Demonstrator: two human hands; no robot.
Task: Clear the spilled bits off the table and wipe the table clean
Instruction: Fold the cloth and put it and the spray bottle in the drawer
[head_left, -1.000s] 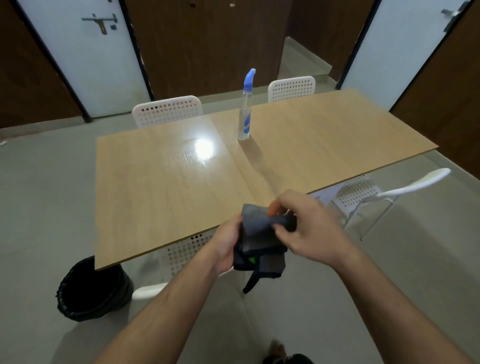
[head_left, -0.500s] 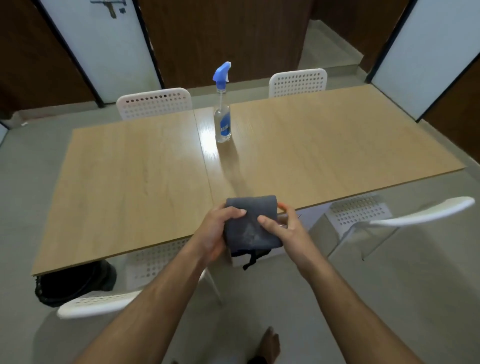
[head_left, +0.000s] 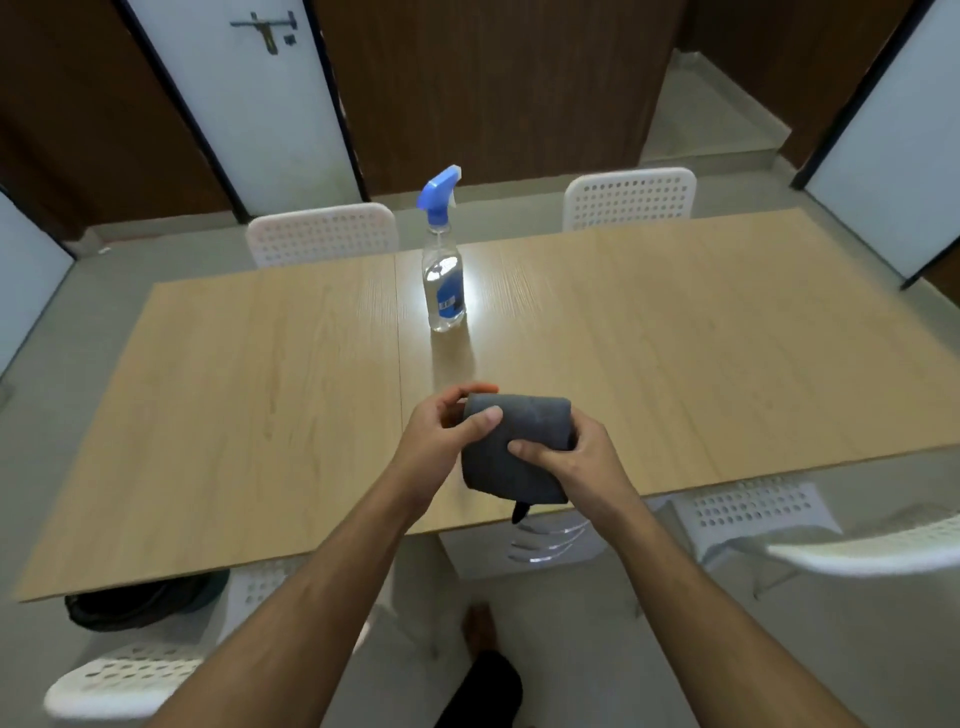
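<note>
We hold the folded grey cloth (head_left: 519, 447) in both hands just above the near edge of the worktop (head_left: 260, 415), the left hand (head_left: 441, 441) pinching its left end and the right hand (head_left: 576, 462) curled round its right side. The spray bottle (head_left: 442, 270) stands straight ahead towards the far edge, about equally near either hand.

Two forearms bare from elbow to wrist; no sleeves, watch, rings or bands in sight. Left hand (head_left: 441, 434) and right hand (head_left: 574, 457) bare, no gloves; fingernails short and plain. Below, between forearms: one bare foot (head_left: 480, 626), no shoe or sock, toes forward. Dark trouser leg (head_left: 485, 688), black or near black, ends just above foot.
</note>
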